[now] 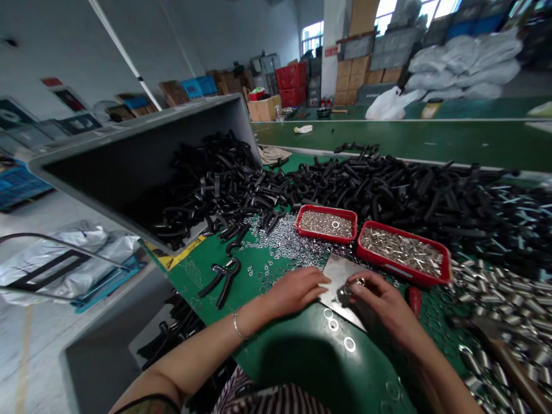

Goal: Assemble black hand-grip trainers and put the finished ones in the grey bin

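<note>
My right hand [373,296] pinches a small shiny metal ring [359,282] over a flat metal plate [338,276] on the green tabletop. At the plate's left edge lies my left hand [299,291], palm down, its fingers stretched out and holding nothing that shows. Pale flat washers [349,344] lie on the green surface just in front of the plate. Behind the plate stand a red tray of tiny metal parts [325,223] and a red tray of small pins [403,250]. A black two-legged handle piece [222,280] rests left of my left hand.
A big grey bin [142,121] lies tipped at the left, spilling black parts [228,178]. More black parts [388,184] cover the back. At the right are metal cylinders [495,287] and a hammer [509,356]. Loose small nuts [280,238] spread behind my left hand.
</note>
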Available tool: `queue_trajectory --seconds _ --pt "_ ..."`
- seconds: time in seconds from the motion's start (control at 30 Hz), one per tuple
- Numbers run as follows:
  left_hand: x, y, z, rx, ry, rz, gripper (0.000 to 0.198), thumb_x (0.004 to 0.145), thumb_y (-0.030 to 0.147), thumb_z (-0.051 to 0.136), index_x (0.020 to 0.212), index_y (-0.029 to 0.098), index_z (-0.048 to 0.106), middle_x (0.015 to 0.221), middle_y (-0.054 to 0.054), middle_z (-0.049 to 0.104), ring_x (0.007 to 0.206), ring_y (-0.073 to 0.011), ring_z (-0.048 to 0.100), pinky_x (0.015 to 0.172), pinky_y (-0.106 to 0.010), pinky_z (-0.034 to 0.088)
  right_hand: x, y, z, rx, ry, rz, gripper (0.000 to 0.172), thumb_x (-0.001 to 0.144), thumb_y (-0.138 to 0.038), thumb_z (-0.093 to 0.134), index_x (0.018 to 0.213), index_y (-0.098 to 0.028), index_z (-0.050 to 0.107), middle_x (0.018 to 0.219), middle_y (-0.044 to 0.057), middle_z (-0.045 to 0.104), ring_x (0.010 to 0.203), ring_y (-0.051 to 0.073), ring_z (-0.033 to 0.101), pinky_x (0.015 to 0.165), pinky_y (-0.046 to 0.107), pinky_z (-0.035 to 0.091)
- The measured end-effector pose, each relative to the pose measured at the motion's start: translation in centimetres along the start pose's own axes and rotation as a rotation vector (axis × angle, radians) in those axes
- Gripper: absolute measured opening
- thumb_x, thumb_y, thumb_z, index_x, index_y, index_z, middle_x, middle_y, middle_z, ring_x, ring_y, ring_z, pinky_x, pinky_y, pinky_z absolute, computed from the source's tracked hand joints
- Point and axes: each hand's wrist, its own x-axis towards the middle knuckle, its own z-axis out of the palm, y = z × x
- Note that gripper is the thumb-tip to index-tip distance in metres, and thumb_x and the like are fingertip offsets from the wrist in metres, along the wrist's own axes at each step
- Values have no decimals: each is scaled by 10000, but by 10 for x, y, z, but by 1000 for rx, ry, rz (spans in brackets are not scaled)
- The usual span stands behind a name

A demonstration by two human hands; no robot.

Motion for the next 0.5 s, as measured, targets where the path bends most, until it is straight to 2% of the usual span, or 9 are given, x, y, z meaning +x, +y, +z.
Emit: queue_trajectory --seconds 0.03,0.1,0.17,0.2,0.27,0.33,0.4,0.5 --pt "-5 -16 -17 80 38 -101 292 1013 313 454 1193 167 633 1140 -102 667 1053 -190 615 953 -302 479 -2 -5 -3 -89 42 -52 308 784 -471 775 954 -228 688 893 39 684 763 187 649 735 316 541" --pt "-18 -55 -56 317 163 -423 306 1021 263 403 1160 114 632 1145 -133 659 1087 -224 603 999 -346 448 -6 -15 -11 -213 107 -141 333 805 -500 742 1000 -237 678 946 53 699 766 199 662 748 333 546" --pt "-32 -96 -96 609 151 -761 280 977 162 416 1145 96 629 1167 -165 645 1158 -274 568 1041 -417 413 -8 -23 -16 -280 157 -201 358 823 -519 711 1043 -241 666 984 66 709 776 210 674 775 355 552" --pt "-38 -114 -112 654 149 -835 264 935 116 445 1117 69 631 1169 -208 636 1179 -324 551 1037 -484 401 -8 -25 -17 -298 177 -216 369 828 -526 701 1058 -241 660 1003 72 713 790 215 681 788 364 554" --pt "-47 -141 -134 685 123 -909 239 869 59 488 1059 59 633 1124 -228 645 1163 -348 558 1011 -501 413 -6 -24 -16 -310 202 -221 386 832 -531 691 1077 -237 647 1039 80 717 823 225 693 799 370 557" --pt "-51 -157 -141 661 97 -918 240 831 30 519 1047 60 618 1117 -210 651 1132 -318 579 999 -443 433 -3 -18 -13 -288 205 -200 396 831 -523 694 1096 -235 630 1051 80 721 848 227 701 794 364 559" --pt "-49 -164 -143 631 89 -920 281 823 24 536 1098 50 584 1145 -188 644 1104 -283 592 986 -392 446 -1 -12 -10 -237 183 -173 384 834 -494 702 1101 -232 617 1067 81 722 868 224 706 801 360 560" --pt "-45 -167 -145 586 127 -923 450 831 39 554 1272 15 468 1124 -170 641 1059 -290 603 961 -427 463 -1 -7 -9 -145 164 -160 324 830 -443 715 1047 -223 618 1057 76 722 848 205 707 802 355 562"
